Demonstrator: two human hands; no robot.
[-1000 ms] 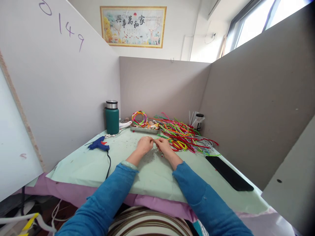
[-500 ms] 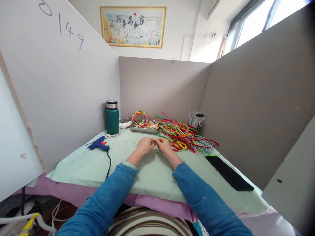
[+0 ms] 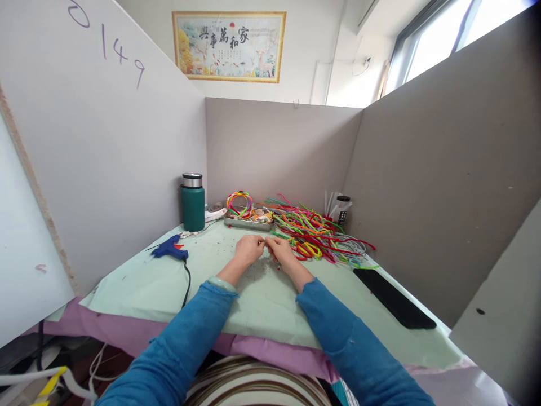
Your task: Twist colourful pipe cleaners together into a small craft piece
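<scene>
My left hand [image 3: 249, 250] and my right hand [image 3: 280, 250] meet fingertip to fingertip above the middle of the table. Both are closed in a pinch. Whatever lies between the fingers is too small and too covered to make out. Small dark scraps [image 3: 257, 269] are scattered on the pale green table cover [image 3: 266, 304] under the hands. Just beyond my right hand spreads a heap of coloured fuzzy craft stems [image 3: 316, 228]. Behind the hands stands a metal tray [image 3: 249, 224] with small pieces in it and a multicoloured ring [image 3: 239, 204] on top.
A blue glue gun [image 3: 170, 248] with a black cord lies at the left, in front of a green bottle [image 3: 193, 206]. On the right rests a flat black object [image 3: 395, 299]. A black-capped container [image 3: 341, 210] stands at the back right. Grey partitions [image 3: 283, 146] enclose the table.
The hands stay in almost the same place. Their fingertips have shifted slightly against each other.
</scene>
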